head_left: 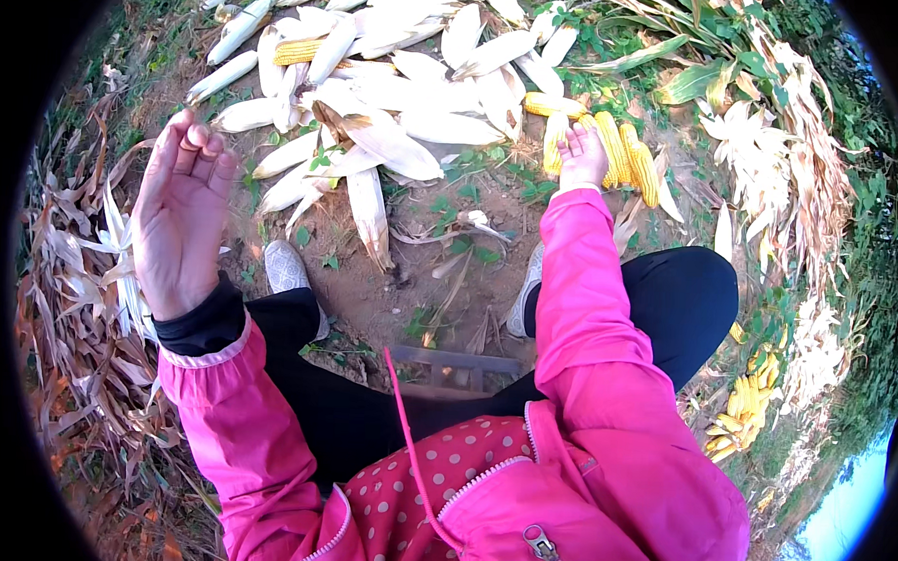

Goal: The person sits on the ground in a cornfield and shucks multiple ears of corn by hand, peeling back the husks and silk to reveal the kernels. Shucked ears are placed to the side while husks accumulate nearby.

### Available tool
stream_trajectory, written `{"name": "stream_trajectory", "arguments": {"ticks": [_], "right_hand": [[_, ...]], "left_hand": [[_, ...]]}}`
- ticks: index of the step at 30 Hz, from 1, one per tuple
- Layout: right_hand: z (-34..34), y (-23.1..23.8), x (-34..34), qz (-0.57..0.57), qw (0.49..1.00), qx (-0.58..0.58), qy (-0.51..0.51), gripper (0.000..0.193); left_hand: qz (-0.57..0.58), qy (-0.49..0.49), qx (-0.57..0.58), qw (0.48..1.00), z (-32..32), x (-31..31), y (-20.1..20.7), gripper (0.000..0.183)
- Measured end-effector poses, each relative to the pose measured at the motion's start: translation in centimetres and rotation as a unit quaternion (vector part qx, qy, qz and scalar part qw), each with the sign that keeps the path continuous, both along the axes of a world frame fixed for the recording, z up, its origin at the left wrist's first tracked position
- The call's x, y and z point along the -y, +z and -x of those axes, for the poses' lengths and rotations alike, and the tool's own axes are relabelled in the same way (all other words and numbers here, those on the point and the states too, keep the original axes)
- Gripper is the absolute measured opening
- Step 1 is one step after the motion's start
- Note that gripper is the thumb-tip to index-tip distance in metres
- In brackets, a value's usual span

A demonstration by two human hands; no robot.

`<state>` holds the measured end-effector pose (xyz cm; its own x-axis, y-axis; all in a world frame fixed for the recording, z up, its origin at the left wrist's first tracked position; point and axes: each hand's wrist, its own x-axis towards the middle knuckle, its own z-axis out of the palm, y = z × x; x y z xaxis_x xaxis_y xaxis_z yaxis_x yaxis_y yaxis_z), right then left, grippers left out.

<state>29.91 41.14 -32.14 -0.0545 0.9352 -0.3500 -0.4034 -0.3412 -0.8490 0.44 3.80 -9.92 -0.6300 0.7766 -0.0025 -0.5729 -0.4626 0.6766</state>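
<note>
Though slender, kernel-studded corn cobs (617, 153), bright yellow.

Head-worn fisheye view, the left one of a side-by-side pair, looking steeply down over the wearer's own body and a little forward; nearest the lens, the pink jacket (650, 466) fills the lower middle of the frame; the left hand (184, 212) looms large at the left, while the right hand (582, 157) appears smaller and farther off, above and right of centre; bare soil (369, 298) spans the middle; pale-husked corn (444, 127) lies beyond, at the top; a curved black border (23, 8) closes in the corners; bright sky (846, 512) slips in at lower right.
</note>
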Motion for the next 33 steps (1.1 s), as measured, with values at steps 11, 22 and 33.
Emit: {"name": "stream_trajectory", "arguments": {"ticks": [11, 22, 33], "right_hand": [[9.5, -4.7, 8.2, -0.123, 0.937, 0.251, 0.210, 0.027], [2.1, -1.8, 0.0, -0.028, 0.732, 0.658, 0.173, 0.064], [1.2, -8.6, -4.5, -0.020, 0.698, 0.685, 0.210, 0.073]], "left_hand": [[0.041, -0.028, -0.002, 0.999, 2.1, 0.1, -2.3, 0.026], [0.078, -0.005, -0.020, 0.997, 0.0, -1.2, -1.6, 0.029], [0.160, -0.015, -0.047, 0.986, -3.2, -5.5, -1.5, 0.025]]}}
